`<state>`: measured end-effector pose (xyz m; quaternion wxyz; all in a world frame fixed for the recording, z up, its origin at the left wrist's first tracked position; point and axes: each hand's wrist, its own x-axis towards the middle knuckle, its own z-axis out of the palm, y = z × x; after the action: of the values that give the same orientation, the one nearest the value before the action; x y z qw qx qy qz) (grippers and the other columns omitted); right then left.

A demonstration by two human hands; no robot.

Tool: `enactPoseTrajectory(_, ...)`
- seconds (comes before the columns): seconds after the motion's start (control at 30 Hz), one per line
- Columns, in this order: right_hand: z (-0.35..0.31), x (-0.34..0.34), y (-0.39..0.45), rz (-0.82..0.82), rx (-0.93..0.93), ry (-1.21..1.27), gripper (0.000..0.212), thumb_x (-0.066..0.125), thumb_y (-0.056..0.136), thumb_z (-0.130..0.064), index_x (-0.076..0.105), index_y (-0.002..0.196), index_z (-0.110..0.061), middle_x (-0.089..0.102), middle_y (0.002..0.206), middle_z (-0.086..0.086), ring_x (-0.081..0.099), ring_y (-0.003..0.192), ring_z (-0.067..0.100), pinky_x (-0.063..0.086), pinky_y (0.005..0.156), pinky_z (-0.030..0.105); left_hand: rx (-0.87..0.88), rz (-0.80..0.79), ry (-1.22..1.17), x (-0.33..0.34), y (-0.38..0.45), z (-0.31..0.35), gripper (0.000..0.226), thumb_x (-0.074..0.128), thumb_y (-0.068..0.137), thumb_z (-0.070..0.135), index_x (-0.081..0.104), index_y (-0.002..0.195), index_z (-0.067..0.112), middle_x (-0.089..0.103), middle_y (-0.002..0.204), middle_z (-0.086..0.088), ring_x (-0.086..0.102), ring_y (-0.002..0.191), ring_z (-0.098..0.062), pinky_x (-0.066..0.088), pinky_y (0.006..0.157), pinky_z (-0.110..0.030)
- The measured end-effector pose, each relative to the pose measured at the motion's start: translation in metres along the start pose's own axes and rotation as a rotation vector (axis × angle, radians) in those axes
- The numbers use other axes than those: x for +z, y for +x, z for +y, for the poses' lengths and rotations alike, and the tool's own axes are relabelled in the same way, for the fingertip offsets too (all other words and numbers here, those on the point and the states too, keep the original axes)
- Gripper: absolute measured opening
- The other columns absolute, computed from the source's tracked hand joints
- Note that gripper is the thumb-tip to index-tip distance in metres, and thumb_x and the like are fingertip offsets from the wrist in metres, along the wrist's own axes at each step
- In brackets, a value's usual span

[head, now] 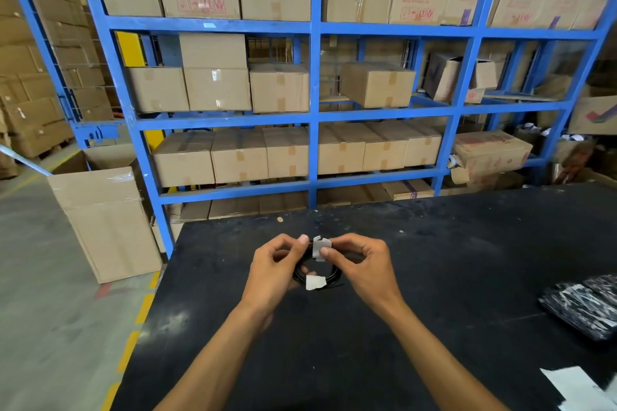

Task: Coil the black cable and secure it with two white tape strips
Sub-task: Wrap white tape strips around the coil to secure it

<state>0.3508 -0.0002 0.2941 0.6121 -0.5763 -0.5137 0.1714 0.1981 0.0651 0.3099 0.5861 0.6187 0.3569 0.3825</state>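
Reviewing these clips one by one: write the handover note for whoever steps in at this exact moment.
Left hand: grips the black cable coil, held above the black table.
Right hand: pinches the upper white tape strip at the coil's far side.
Done: cable coiled; lower white tape strip looks wrapped on the near side.
Left: the upper strip's ends stick out, so press it closed around the coil, then set the coil down.

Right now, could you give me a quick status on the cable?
Both hands, left and right, grip the coil. One strip on; second being wrapped. Nothing obstructing.
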Motion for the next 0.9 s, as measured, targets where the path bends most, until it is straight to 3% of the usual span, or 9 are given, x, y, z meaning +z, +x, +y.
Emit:
enactPoseTrajectory(0.07, 0.000, 0.002, 0.001, 0.010, 0.000, 0.004, 0.009, 0.079, 0.082, -0.014, 0.080, 0.090, -0.017, 0.079, 0.085, -0.001, 0.075, 0.083, 0.013, 0.062, 0.077, 0.032, -0.058, 0.002, -0.091, 0.000, 0.003, 0.004, 0.026, 0.064, 0.090, 0.032, 0.068, 0.083, 0.008, 0.068, 0.076, -0.008, 0.063, 0.061, -0.011, 0.057, 0.062, -0.028)
enactPoseTrajectory(0.17, -0.003, 0.004, 0.002, 0.015, 0.006, 0.060, 0.008, 0.079, 0.082, -0.013, 0.080, 0.089, -0.015, 0.079, 0.085, -0.001, 0.076, 0.083, 0.012, 0.060, 0.075, 0.026, -0.159, -0.020, -0.251, -0.003, 0.007, 0.009, 0.020, 0.068, 0.088, 0.019, 0.070, 0.091, 0.000, 0.068, 0.083, -0.013, 0.060, 0.060, -0.014, 0.061, 0.079, -0.043)
enactPoseTrajectory(0.3, -0.007, 0.008, 0.004, 0.004, 0.045, 0.140, 0.007, 0.077, 0.083, -0.010, 0.079, 0.089, -0.013, 0.079, 0.087, 0.001, 0.076, 0.086, 0.014, 0.059, 0.077, 0.025, -0.205, -0.012, -0.336, -0.007, 0.012, 0.010, 0.017, 0.068, 0.085, 0.010, 0.072, 0.096, -0.003, 0.068, 0.078, -0.011, 0.060, 0.060, -0.014, 0.059, 0.072, -0.035)
enactPoseTrajectory(0.4, -0.007, 0.010, 0.006, 0.003, 0.133, 0.232, 0.007, 0.077, 0.084, -0.010, 0.080, 0.090, -0.011, 0.079, 0.089, 0.005, 0.075, 0.090, 0.018, 0.057, 0.083, 0.028, -0.154, -0.011, -0.328, -0.010, 0.012, 0.009, 0.012, 0.069, 0.085, 0.007, 0.072, 0.093, 0.000, 0.067, 0.077, -0.013, 0.060, 0.060, -0.016, 0.056, 0.076, -0.036)
enactPoseTrajectory(0.53, -0.009, 0.013, 0.007, 0.007, 0.249, 0.372, 0.010, 0.076, 0.083, -0.009, 0.080, 0.090, -0.015, 0.079, 0.094, 0.007, 0.073, 0.093, 0.017, 0.052, 0.088, 0.030, -0.017, -0.017, -0.188, -0.013, 0.009, 0.002, 0.015, 0.070, 0.086, 0.013, 0.073, 0.100, 0.008, 0.071, 0.078, -0.012, 0.062, 0.066, -0.016, 0.055, 0.076, -0.038)
enactPoseTrajectory(0.67, -0.011, 0.016, 0.007, 0.000, 0.313, 0.398, 0.011, 0.076, 0.082, -0.010, 0.081, 0.091, -0.015, 0.079, 0.097, 0.007, 0.072, 0.100, 0.019, 0.050, 0.098, 0.034, 0.078, -0.019, -0.030, -0.016, 0.010, -0.005, 0.020, 0.067, 0.088, 0.014, 0.072, 0.108, 0.015, 0.076, 0.082, -0.006, 0.067, 0.069, -0.011, 0.054, 0.069, -0.022)
enactPoseTrajectory(0.9, -0.019, 0.022, 0.011, 0.038, 0.408, 0.605, 0.016, 0.073, 0.080, 0.004, 0.079, 0.088, -0.009, 0.078, 0.091, 0.009, 0.071, 0.093, 0.021, 0.054, 0.089, 0.032, 0.144, 0.006, -0.068, -0.016, 0.008, -0.007, 0.023, 0.066, 0.088, 0.008, 0.071, 0.110, 0.013, 0.077, 0.091, -0.004, 0.069, 0.070, -0.010, 0.054, 0.071, -0.021)
